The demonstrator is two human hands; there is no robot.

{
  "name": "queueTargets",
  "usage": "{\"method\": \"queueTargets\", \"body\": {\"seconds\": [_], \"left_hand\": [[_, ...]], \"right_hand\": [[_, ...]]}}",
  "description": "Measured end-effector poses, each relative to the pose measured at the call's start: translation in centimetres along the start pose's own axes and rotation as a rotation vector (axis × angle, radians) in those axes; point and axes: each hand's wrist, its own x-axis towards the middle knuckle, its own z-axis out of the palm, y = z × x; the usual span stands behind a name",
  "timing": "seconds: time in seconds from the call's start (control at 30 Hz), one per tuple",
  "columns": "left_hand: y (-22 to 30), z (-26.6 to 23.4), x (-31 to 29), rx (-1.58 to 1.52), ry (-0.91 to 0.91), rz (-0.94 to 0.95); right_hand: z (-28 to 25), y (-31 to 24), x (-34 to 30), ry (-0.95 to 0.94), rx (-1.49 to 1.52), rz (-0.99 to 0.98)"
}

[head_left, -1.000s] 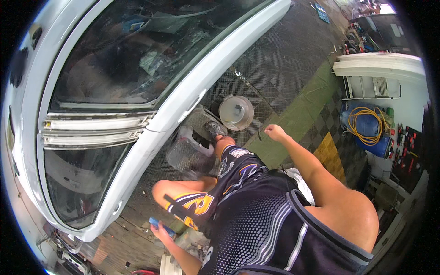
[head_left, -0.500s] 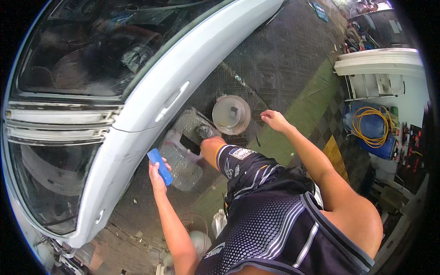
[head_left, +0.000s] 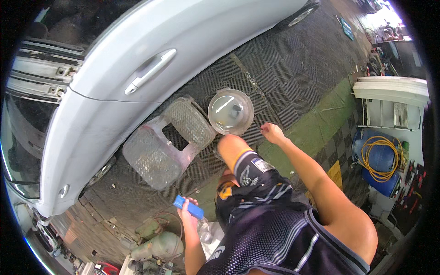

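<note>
A blue sanding block [head_left: 194, 210] is gripped in my left hand [head_left: 185, 207], low in front of me, apart from the car. My right hand [head_left: 273, 133] hangs in the air beside a round translucent bucket [head_left: 250, 112], its fingers curled in. Whether anything is between those fingertips I cannot make out. Water stands in the bucket, with a small dark thing in it. Left of the bucket is a worn grey step stool [head_left: 153, 158] with a textured top and a rectangular opening. Along the left stretches a silver-grey car [head_left: 107, 73], its door handle [head_left: 151, 71] facing me.
Dark ridged matting [head_left: 293, 68] covers the floor, crossed by a green strip [head_left: 321, 121]. At the right are blue drums [head_left: 378, 153] with a coiled yellow hose [head_left: 380, 160] and a white panel [head_left: 389, 87]. A greenish tank [head_left: 160, 247] lies at the lower left.
I have turned and stepped away from the car. My left hand, still holding the sanding block, has dropped from near the car door to close by my body. More of the stool shows.
</note>
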Motion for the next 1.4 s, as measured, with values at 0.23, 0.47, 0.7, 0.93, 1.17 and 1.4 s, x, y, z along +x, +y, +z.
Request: {"method": "queueTargets", "body": {"seconds": [0.23,0.47,0.7,0.93,1.17,1.4], "left_hand": [[-6.0,13.3,6.9,0.105,-0.261,-0.067],[-24.0,33.9,30.1,0.383,-0.234,-0.376],[-36.4,34.8,50.6,0.235,0.088,-0.364],[-31.8,36.0,36.0,-0.107,0.031,-0.143],[-21.1,31.8,23.4,-0.08,-0.049,-0.014],[-17.0,30.9,18.2,0.182,0.001,0.224]], "right_hand": [[7.8,5.4,11.4,-0.07,-0.318,-0.344],[21.8,6.5,32.3,-0.143,-0.625,-0.366],[28.5,11.6,35.5,-0.357,-0.613,-0.123],[25.2,13.6,31.1,-0.098,-0.163,0.11],[18.5,13.0,22.7,-0.018,0.477,0.071],[10.8,8.0,18.7,-0.287,1.191,0.143]]}}
